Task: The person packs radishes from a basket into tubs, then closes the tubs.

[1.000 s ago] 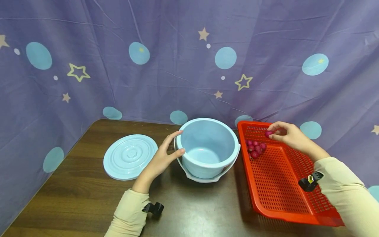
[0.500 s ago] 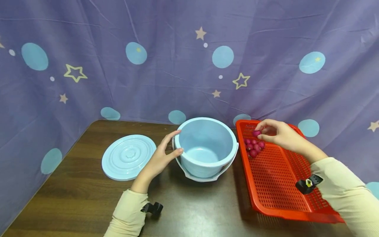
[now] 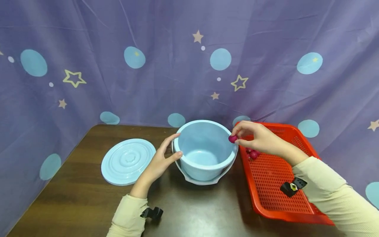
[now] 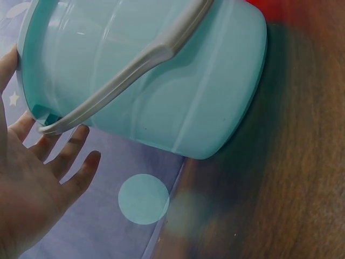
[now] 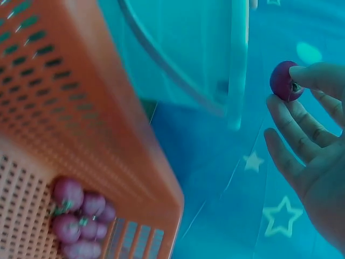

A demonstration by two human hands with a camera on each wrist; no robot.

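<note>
A round red radish (image 3: 233,139) with a trimmed green stem end is pinched between thumb and fingertips of my right hand (image 3: 260,138). In the head view it overlaps the right rim of the light blue bucket (image 3: 204,169); in the right wrist view it sits just beyond that rim, apart from it. My left hand (image 3: 160,164) touches the bucket's left rim with thumb and index finger, its fingers spread and fairly straight. The left wrist view has the grey handle (image 4: 116,91) hanging down the bucket's side. Inside the bucket only bare floor shows.
A red perforated basket (image 3: 256,200) stands right of the bucket, with several radishes (image 5: 67,226) in one corner, partly hidden by my right hand in the head view. The round blue lid (image 3: 128,161) lies on the wooden table (image 3: 74,197) at left. A patterned curtain hangs behind.
My right hand has carried the radish leftward from above the basket to the bucket's right rim. My left hand stays at the left rim.
</note>
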